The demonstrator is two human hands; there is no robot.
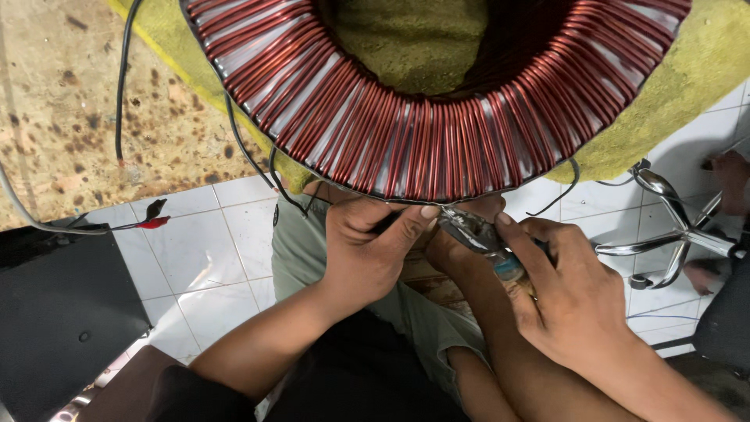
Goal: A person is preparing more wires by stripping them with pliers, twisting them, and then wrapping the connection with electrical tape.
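Both forearms rise from the lower edge, over dark cloth and grey-green trousers on the lap. Left hand [367, 250] curls its grip shut, thumb stretched right along the lower rim of the coil [437, 117]; something dark shows between its fingers, too hidden to name. Right hand [566, 293] has its grip closed round the blue handle of the pliers [475, 233], whose metal nose points up-left and meets the coil's rim just beside the left thumb tip. No package or label shows. Filling the upper middle of the view, the coil is a large ring wound with glossy copper-red wire in tight radial bands, pale silvery insulation showing between the bands. It rests on a yellow-green cloth [687, 86], which also shows through the ring's open centre. Thin black wires [250, 152] hang from the coil's left rim, and another loops off at the right. On the left lies a mottled tan slab [70, 117], with a red clip [152, 223] on a lead just below it, and a black box [58, 312] near the lower left corner. White floor tiles [211, 250] spread beneath. At the right stands a chrome chair base [680, 230], with someone else's bare feet [730, 176] near it.
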